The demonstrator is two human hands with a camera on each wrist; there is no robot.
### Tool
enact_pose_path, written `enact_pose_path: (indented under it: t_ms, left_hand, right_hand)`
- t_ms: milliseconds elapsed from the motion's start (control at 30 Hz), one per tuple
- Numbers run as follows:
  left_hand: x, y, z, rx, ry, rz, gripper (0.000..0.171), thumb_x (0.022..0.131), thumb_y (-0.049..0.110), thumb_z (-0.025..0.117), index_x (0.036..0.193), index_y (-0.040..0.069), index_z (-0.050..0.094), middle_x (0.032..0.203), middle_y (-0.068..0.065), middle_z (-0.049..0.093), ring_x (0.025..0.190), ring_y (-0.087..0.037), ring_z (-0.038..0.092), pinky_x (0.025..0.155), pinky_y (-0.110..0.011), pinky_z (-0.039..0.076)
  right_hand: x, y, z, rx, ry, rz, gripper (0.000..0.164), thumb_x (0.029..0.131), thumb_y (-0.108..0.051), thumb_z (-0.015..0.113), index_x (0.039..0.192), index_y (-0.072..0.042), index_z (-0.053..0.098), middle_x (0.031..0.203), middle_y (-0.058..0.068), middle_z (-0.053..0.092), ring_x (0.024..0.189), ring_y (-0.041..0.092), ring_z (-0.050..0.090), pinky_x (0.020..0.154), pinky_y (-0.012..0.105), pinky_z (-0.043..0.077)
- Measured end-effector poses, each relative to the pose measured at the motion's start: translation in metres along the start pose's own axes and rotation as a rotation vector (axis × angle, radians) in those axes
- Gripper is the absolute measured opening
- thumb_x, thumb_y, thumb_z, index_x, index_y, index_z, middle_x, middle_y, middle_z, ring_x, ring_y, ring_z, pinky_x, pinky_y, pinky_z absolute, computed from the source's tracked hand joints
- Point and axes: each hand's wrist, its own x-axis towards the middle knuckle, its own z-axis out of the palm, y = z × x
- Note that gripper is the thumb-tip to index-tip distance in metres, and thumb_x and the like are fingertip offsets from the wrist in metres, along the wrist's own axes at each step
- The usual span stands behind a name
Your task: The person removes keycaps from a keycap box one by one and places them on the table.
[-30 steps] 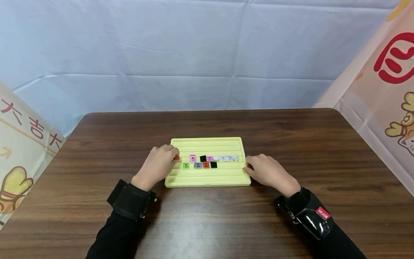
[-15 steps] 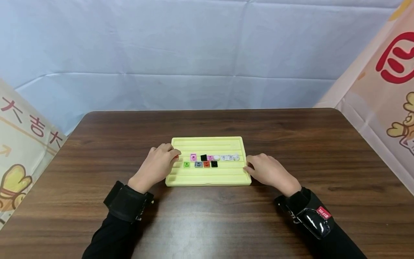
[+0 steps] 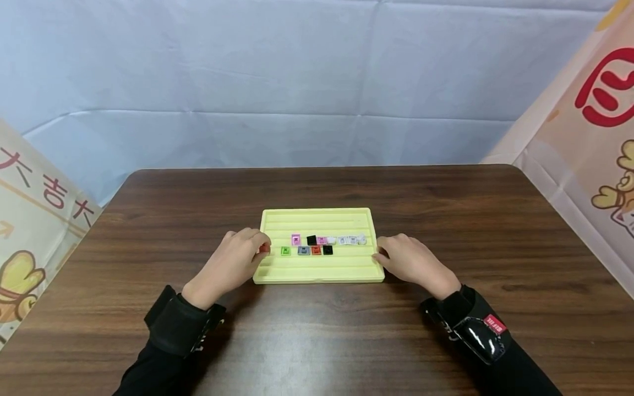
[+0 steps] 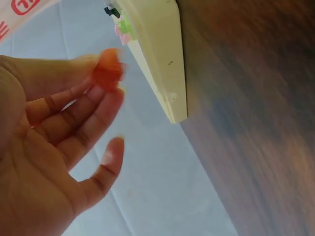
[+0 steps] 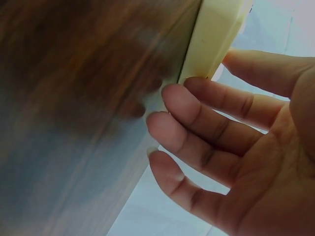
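A pale yellow ridged tray (image 3: 317,272) lies on the table, with several small coloured blocks in two rows. Among them are a pink block (image 3: 295,240), a green block (image 3: 285,251) and a black block (image 3: 328,250). My left hand (image 3: 230,264) is over the tray's left edge. In the left wrist view its thumb and forefinger pinch a small red-orange block (image 4: 108,70), blurred, while the other fingers are loosely bent. My right hand (image 3: 413,262) grips the tray's right edge, thumb on top and forefinger (image 5: 216,93) against the side.
The brown wooden table (image 3: 317,341) extends around the tray. A pale blue cloth (image 3: 297,82) hangs behind it. Printed cloth panels stand at the left (image 3: 39,231) and at the right (image 3: 584,181).
My left hand has drawn back to the left and nearer to me, away from the blocks, with the red-orange block in its fingers. My right hand has stayed at the tray's edge.
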Motion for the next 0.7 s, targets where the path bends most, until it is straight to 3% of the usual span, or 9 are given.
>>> enact_pose_path:
  t_ms: [267, 700]
  left_hand:
    - [-0.0059, 0.0010, -0.0035, -0.087, -0.014, 0.007, 0.011, 0.080, -0.008, 0.064, 0.085, 0.002, 0.065, 0.080, -0.005, 0.059, 0.072, -0.017, 0.054, 0.066, -0.030, 0.045]
    - [-0.0009, 0.0083, 0.0008, -0.042, 0.015, 0.109, 0.012, 0.077, -0.002, 0.070, 0.087, 0.004, 0.067, 0.083, -0.004, 0.063, 0.076, -0.018, 0.059, 0.068, -0.033, 0.047]
  right_hand:
    - [0.0001, 0.0007, 0.0000, -0.004, 0.006, -0.015, 0.012, 0.089, -0.015, 0.060, 0.081, -0.008, 0.055, 0.057, 0.002, 0.038, 0.046, 0.012, 0.032, 0.047, 0.025, 0.024]
    - [-0.0005, -0.0002, -0.0008, -0.005, -0.007, 0.001, 0.012, 0.089, -0.015, 0.060, 0.080, -0.009, 0.055, 0.057, 0.003, 0.039, 0.046, 0.013, 0.033, 0.047, 0.026, 0.025]
